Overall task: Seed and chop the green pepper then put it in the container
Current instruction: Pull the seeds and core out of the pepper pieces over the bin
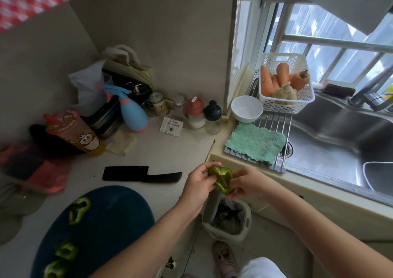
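Both hands hold one pepper piece (221,180) above the bin (226,218): the left hand (198,184) pinches its upper end, the right hand (247,183) pinches its lower end. Left of the left hand lies the knife (141,174) on the counter (170,150); below it, three more pieces (79,210) on the board (119,209).
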A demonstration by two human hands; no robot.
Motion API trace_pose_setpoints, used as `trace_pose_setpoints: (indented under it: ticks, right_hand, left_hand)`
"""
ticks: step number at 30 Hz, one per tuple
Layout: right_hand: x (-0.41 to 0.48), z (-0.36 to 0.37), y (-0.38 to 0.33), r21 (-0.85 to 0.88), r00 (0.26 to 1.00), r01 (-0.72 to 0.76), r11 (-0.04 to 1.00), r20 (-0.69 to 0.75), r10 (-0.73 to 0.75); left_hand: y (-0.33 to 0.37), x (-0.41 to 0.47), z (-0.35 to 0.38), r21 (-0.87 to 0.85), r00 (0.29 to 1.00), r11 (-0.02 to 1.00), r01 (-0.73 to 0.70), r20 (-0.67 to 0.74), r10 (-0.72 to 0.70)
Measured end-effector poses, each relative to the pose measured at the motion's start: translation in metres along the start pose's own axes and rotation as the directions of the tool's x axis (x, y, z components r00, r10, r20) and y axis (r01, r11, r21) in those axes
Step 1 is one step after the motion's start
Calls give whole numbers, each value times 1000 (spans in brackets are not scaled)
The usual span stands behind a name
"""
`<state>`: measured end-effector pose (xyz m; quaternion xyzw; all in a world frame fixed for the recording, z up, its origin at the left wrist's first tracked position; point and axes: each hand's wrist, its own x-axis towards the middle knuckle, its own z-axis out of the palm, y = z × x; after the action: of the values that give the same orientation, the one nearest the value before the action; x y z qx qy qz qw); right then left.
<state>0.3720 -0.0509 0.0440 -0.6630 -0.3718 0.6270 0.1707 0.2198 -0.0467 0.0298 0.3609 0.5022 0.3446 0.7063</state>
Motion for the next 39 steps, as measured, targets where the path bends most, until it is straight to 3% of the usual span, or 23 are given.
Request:
trace_pose_setpoints:
  ticks: [4,12,17,23,27,32,36,39]
  right_hand:
    - [-2,-3,1,-22,1000,10,1000,-17,-10]
    - [-2,-12,4,-304,976,149,941,-108,-189]
    - [0,10,-12,-415,953,251,875,-54,-299]
    - [21,61,-27,-699,856,470,539,215,-469]
    - [50,104,-13,-763,792,587,271,472,-386]
    - [77,119,2,-772,738,633,57,579,-347]
    - [90,113,9,-717,653,696,-42,655,-381]
    - [91,112,18,-661,559,743,-110,701,-442]
  left_hand:
    - [-1,2,3,73,998,997,-37,-40,40]
    - [7,-2,-26,111,991,994,2,-136,13]
    - [21,-11,-82,75,955,997,19,-295,3]
    - [24,-46,-156,92,861,991,100,-507,-40]
    - [6,-64,-193,114,773,981,159,-633,-52]
    - [-19,-68,-218,180,708,951,252,-704,-54]
    - [-30,-68,-220,466,700,790,398,-711,67]
    - [-32,-74,-202,721,716,574,389,-628,304]
